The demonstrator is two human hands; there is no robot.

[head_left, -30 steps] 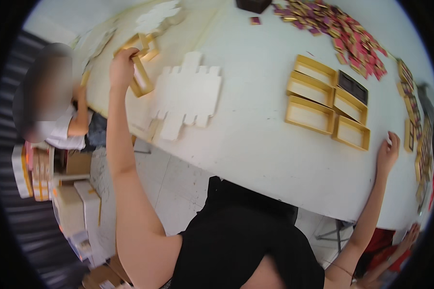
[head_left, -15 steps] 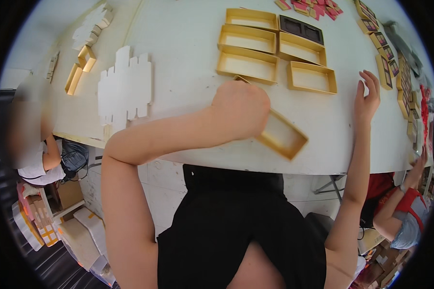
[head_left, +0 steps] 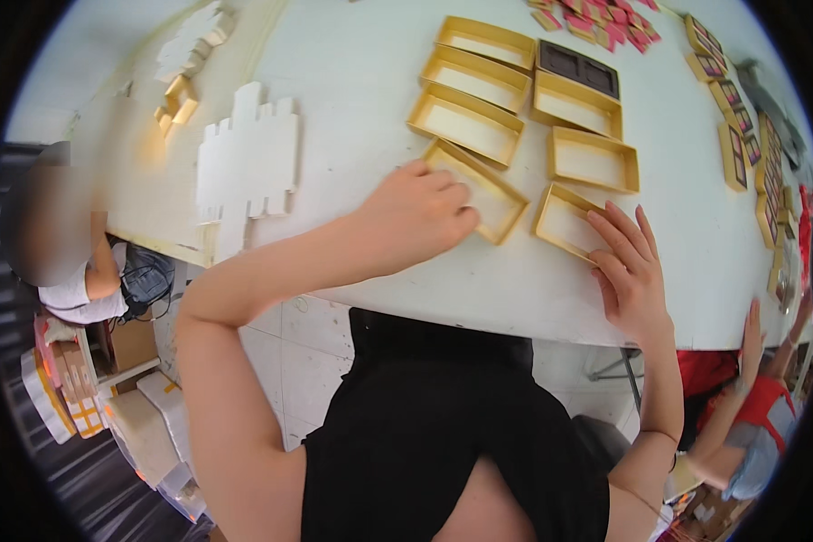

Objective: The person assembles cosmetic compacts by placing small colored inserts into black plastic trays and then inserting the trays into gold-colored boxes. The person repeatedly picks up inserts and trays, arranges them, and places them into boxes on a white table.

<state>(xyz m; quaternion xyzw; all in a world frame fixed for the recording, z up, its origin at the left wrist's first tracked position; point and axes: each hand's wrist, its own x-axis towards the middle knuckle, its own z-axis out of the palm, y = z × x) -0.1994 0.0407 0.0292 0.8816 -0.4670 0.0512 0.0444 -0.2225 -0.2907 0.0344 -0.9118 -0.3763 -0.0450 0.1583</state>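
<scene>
My left hand (head_left: 422,206) is closed over the near-left wall of a shallow, open gold box (head_left: 499,191), fingers curled at its edge. That box lies slanted on the white table. At its right, a second gold box (head_left: 565,217) is also slanted. My right hand (head_left: 630,266) grips its right end, fingers on the far side and thumb on the near side; the hand hides that end. Beyond both hands, several more gold boxes (head_left: 468,120) form two columns. A black insert with two square recesses (head_left: 578,70) sits at the far end of the right column.
White flat card blanks (head_left: 248,163) are stacked at left. Pink and gold small pieces (head_left: 605,20) are heaped at the far edge. Filled boxes (head_left: 734,155) line the right side. One person (head_left: 72,235) is at far left; another person's arm (head_left: 745,361) shows at right.
My left hand has drawn back left and slightly down, uncovering a gold box. My right hand has come down and inward onto the other box, which has turned and moved up and right.
</scene>
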